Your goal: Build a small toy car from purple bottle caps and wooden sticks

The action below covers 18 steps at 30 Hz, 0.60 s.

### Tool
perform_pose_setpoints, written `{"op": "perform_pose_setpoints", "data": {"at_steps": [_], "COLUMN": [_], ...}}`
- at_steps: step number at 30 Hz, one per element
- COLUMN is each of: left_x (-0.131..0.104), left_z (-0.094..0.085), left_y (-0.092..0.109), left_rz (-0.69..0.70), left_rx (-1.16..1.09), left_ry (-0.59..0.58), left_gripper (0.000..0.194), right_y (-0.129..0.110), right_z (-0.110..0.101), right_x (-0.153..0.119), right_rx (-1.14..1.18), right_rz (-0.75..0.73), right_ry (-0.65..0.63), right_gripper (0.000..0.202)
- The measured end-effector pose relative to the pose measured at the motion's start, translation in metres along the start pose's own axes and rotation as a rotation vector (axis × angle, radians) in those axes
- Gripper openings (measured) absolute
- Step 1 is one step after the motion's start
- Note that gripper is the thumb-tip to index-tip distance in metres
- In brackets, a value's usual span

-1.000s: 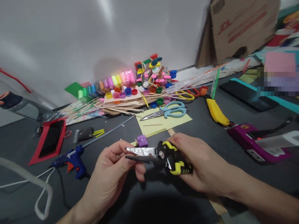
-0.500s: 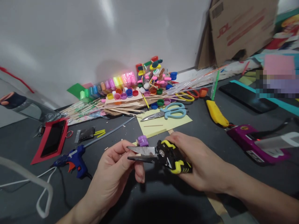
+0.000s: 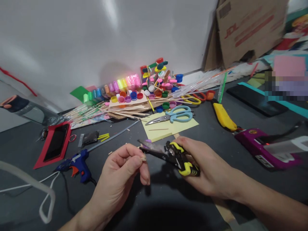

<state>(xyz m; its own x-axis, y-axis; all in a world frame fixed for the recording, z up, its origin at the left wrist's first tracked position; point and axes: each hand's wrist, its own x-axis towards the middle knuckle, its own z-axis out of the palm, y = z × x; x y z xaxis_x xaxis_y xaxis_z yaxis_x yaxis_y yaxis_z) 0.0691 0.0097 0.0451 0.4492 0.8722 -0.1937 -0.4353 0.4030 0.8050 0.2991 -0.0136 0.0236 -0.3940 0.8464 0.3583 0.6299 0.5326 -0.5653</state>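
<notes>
My right hand (image 3: 204, 163) is wrapped round the black-and-yellow handles of a pair of wire cutters (image 3: 184, 160). Their dark blades point left and slightly up, blurred by motion, with the tips just beyond my left fingertips. Between the thumb and fingers of my left hand (image 3: 125, 173) a tiny pale piece, perhaps the end of a wooden stick, is pinched; most of it is hidden. Partly covered by the blades, a small purple pot (image 3: 148, 141) stands behind them. Blue-handled scissors (image 3: 179, 115) and a thin wooden stick (image 3: 158, 129) lie on yellow paper (image 3: 187, 126) farther back.
To the left lie a blue glue gun (image 3: 83, 166), a phone (image 3: 55, 142) on red card and a water bottle (image 3: 31, 110). Wooden sticks (image 3: 125, 113) and small paint pots (image 3: 133, 95) line the wall. A yellow cutter knife (image 3: 223, 116) and purple device (image 3: 255, 147) are at right.
The wire cutters have swung up and a little right, off the pale piece in my left fingers. My left hand has barely moved. More of the purple pot is covered.
</notes>
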Motion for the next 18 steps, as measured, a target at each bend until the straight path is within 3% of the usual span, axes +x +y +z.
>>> {"op": "perform_pose_setpoints", "data": {"at_steps": [7,18], "left_x": [0.0022,0.0007], "left_z": [0.0013,-0.0016], "left_y": [0.0009,-0.0021], "left_rz": [0.088,0.102], "left_rx": [0.040,0.081], "left_ry": [0.125,0.100], "left_gripper": [0.022,0.019], "right_y": [0.0019,0.0028], "right_z": [0.0033,0.0053], "right_x": [0.0005,-0.0041], "right_rx": [-0.018,-0.084], "right_rz": [0.025,-0.031], "right_ry": [-0.051,-0.020], "right_gripper": [0.034,0.028]}}
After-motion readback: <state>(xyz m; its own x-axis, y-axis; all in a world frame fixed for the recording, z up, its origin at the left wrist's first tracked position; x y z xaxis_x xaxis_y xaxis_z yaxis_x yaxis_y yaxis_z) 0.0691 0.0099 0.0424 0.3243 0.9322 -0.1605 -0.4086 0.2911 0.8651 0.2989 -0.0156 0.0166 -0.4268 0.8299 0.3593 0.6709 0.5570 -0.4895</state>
